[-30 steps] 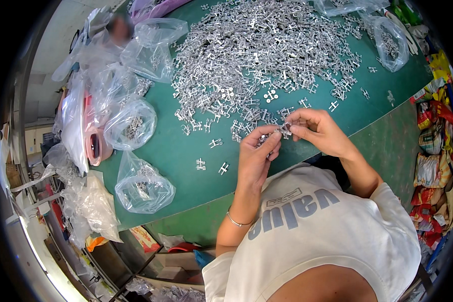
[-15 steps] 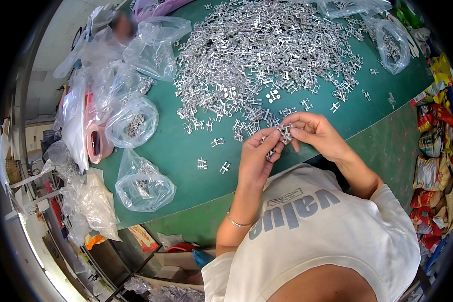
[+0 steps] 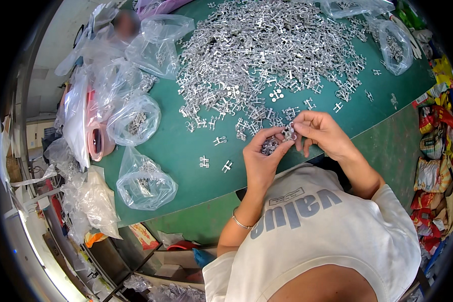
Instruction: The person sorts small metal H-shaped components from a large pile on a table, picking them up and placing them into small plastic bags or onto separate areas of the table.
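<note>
A broad heap of small silver metal clips [image 3: 272, 50] covers the far middle of the green table. My left hand [image 3: 260, 162] is cupped close to the table's near edge, its fingers curled round a cluster of metal clips [image 3: 269, 146]. Pinched in the fingers of my right hand [image 3: 323, 135] is one metal clip [image 3: 290, 133], just above the left thumb and fingertips. Both hands nearly meet there. Loose clips [image 3: 227, 166] lie on the table to the left of my hands.
Clear plastic bags with clips inside, such as an open bag [image 3: 147, 189], stand along the left side. A pink tape dispenser [image 3: 101, 143] sits beside them. Another bag [image 3: 395, 48] lies at the far right. Colourful packages [image 3: 430, 146] are stacked beyond the right edge.
My left hand has turned and opened its palm upward, so the cluster of clips shows more. The right hand has shifted slightly right, still pinching a clip.
</note>
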Action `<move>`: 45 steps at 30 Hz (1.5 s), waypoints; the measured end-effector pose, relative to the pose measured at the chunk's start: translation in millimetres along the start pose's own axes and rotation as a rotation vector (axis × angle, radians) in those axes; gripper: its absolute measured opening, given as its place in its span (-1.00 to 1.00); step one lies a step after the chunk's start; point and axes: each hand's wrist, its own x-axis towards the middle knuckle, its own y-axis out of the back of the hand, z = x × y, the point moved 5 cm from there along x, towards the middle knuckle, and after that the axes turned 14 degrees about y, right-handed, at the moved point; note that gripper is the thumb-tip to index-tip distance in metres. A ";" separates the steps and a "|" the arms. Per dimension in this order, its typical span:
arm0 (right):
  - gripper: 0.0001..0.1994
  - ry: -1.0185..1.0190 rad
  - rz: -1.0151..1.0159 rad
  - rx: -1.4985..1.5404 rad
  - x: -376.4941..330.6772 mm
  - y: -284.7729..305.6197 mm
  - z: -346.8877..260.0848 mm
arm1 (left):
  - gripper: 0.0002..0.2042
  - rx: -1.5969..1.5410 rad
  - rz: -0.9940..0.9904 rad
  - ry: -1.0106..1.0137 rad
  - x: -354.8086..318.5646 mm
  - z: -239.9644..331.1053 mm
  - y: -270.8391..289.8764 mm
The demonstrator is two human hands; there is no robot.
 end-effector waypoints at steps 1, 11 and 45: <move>-0.83 -0.034 -0.018 0.057 -0.4 1.0 1.0 | -0.76 0.045 -0.008 -0.072 0.2 2.8 0.1; -0.84 -0.059 -0.036 -0.003 -4.0 1.0 3.3 | -0.71 -0.449 -0.206 0.373 0.0 -13.9 1.1; -0.73 0.047 -0.034 0.104 -11.5 -18.9 -7.6 | -0.79 0.009 0.050 -0.044 -15.3 11.1 10.3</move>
